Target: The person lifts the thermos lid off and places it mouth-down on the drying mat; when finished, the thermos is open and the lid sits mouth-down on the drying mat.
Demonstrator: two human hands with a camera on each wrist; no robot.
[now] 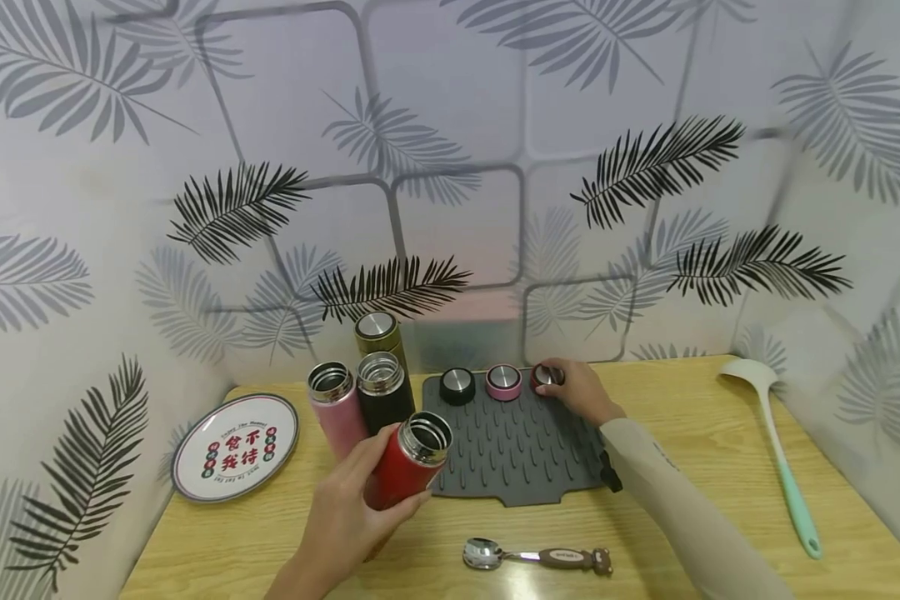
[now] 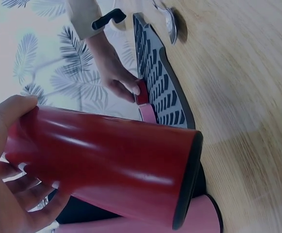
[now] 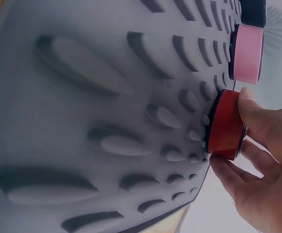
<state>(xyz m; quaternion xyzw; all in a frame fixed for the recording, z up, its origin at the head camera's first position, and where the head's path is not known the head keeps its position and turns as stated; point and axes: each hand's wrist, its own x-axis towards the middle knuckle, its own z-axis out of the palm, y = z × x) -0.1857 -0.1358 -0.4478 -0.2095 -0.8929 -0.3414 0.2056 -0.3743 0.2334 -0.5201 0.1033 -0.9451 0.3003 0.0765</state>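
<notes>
My left hand (image 1: 352, 500) grips a red thermos (image 1: 408, 462) without its lid, its steel mouth tilted up and to the right. In the left wrist view the red thermos (image 2: 107, 160) lies across the picture, its dark base toward the right. At the back right of a grey ridged mat (image 1: 510, 450), my right hand (image 1: 581, 390) holds a red lid (image 3: 225, 125) between thumb and fingers. The lid rests at the mat's edge. Beside it on the mat stand a pink lid (image 1: 503, 382) and a black lid (image 1: 457, 386).
Left of the mat stand an open pink thermos (image 1: 337, 412), an open black thermos (image 1: 384, 392) and a lidded olive-gold thermos (image 1: 377, 329). A plate (image 1: 236, 447) leans at the left. A spoon (image 1: 532, 557) lies in front, a mint-handled ladle (image 1: 783, 458) at the right.
</notes>
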